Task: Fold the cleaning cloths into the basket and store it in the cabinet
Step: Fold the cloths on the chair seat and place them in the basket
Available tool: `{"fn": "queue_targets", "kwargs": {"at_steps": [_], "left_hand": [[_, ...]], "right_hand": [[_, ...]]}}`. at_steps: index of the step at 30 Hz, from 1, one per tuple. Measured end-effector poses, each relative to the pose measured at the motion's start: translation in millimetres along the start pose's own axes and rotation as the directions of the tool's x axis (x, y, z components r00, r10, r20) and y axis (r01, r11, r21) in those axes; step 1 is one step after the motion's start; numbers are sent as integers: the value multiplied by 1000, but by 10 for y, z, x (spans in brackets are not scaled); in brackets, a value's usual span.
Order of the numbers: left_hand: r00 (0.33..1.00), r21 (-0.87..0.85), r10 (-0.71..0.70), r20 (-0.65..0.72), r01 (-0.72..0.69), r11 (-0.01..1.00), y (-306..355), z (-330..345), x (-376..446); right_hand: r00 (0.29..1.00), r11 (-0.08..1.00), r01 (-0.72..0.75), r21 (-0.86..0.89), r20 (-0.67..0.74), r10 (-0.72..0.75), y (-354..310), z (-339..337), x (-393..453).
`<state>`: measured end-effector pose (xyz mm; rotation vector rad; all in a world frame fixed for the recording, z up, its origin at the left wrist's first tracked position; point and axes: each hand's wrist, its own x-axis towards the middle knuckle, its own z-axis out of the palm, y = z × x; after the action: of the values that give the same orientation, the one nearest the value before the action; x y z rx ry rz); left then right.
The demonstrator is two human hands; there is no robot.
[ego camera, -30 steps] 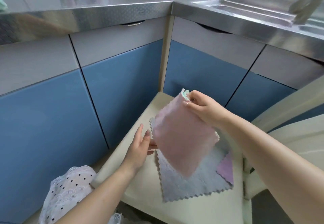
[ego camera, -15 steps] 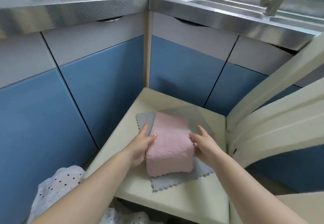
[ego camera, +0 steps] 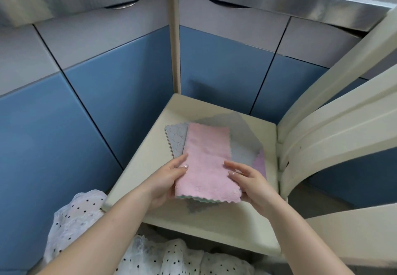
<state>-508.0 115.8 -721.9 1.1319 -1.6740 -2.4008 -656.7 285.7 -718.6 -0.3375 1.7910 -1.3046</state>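
A person is sitting or crouching in a kitchen corner, looking down at a cream chair seat pushed up to blue cabinet doors. At the left, the left hand is gripping the near left edge of a pink cloth, thumb on top and fingers tucked under. The pink cloth is folded into a long strip and is lying over a flat grey cloth, with a lilac cloth peeking out at the right. The right hand is holding the near right edge the same way, fingers loosely curled. The folding step seems to be under way. The next move probably calls for lifting the near end and doubling it toward the far end, edges matched. No basket is showing.
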Motion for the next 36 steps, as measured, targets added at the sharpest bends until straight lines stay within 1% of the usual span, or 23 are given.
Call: {"fn": "queue_targets", "kwargs": {"at_steps": [2, 4, 7, 10, 13, 16, 18, 20, 21, 23, 25, 27, 31, 33, 36], "left_hand": [[998, -13, -62, 8, 62, 998, -70, -22, -81], [992, 10, -121, 18, 121, 993, -139, -47, -179], [988, 38, -157, 3, 157, 987, -230, -109, -264], [992, 94, -125, 27, 122, 988, -303, -195, -289], [998, 195, -6, 67, -7, 981, -312, -208, -314], [987, 334, 157, 13, -152, 930, -254, -204, -233], [955, 431, 295, -42, -249, 867, -179, -198, -98], [899, 481, 421, -119, -318, 817, -56, -166, 78], [877, 477, 457, -148, -341, 810, 17, -139, 165], [865, 442, 475, -163, -366, 819, 162, -92, 379], [874, 418, 451, -182, -347, 840, 257, -70, 632], [883, 370, 402, -241, -299, 880, 333, -53, 877], [878, 339, 341, -336, -225, 913, 419, -24, 1249], [881, 348, 315, -352, -190, 918, 454, -30, 1372], [889, 341, 278, -364, -150, 928, 515, -61, 1508]], "right_hand": [[998, 999, -52, 12, 21, 52, 78, 17, -77], [994, 995, -95, 34, 55, 93, 200, 12, -142], [983, 988, -155, 3, 99, 154, 351, -14, -234], [988, 990, -96, -103, 109, 107, 421, -17, -313], [998, 994, -4, -106, 58, 10, 451, 1, -314], [994, 992, 97, -76, -40, -101, 417, 14, -249], [966, 972, 212, -101, -128, -224, 338, 25, -162], [908, 936, 297, -191, -246, -339, 236, 27, 2], [883, 922, 317, -222, -286, -372, 175, 27, 97], [868, 921, 333, -201, -317, -383, 24, 23, 293], [885, 942, 293, -164, -325, -333, -117, 22, 477], [892, 952, 235, -194, -347, -291, -205, 0, 687], [892, 928, 96, -360, -383, -240, -319, -54, 1052], [900, 902, 42, -429, -377, -221, -364, -74, 1150], [911, 881, -28, -472, -374, -172, -391, -88, 1280]]}}
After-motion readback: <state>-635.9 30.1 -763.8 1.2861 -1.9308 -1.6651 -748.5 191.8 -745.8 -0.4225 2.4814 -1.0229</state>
